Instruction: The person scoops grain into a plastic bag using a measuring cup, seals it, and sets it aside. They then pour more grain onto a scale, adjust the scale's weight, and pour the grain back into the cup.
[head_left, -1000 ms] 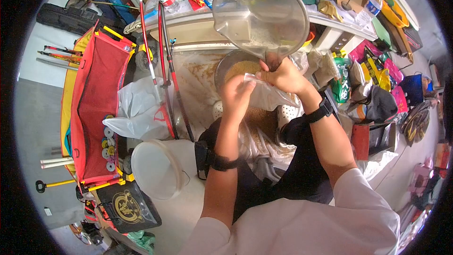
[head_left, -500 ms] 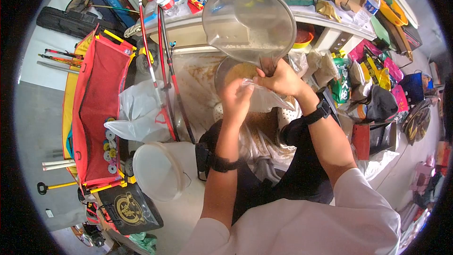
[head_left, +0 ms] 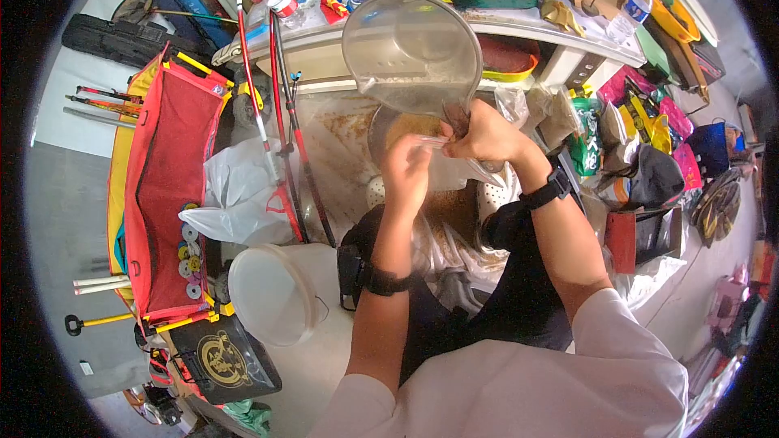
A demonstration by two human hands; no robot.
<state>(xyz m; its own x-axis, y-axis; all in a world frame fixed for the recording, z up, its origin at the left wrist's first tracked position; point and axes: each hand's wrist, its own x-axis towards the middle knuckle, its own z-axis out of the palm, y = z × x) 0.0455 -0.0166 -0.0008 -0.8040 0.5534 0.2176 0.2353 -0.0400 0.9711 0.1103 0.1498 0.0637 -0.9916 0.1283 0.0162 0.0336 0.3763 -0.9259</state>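
Note:
My right hand (head_left: 488, 136) grips the handle of a translucent plastic jug (head_left: 406, 45), which is tilted and has some pale powdery material inside. Between my hands hangs a clear plastic bag (head_left: 449, 172). My left hand (head_left: 406, 169) pinches the bag's top edge, and the fingertips of my right hand are close beside it. Beyond my hands, partly hidden by them and the jug, a round container (head_left: 380, 131) holds something tan and grainy. What the bag holds I cannot make out.
A white bucket (head_left: 272, 292) stands left of my legs, near a red open bag (head_left: 174, 186) and a white plastic bag (head_left: 243, 186). Fishing rods (head_left: 299, 146) lean in front of the cluttered bench (head_left: 333, 45). Packets and a green bag (head_left: 586, 136) lie to the right.
The jug has shifted down and slightly left, uncovering more of the bench behind it. My hands remain close together at the bag, with only small movement.

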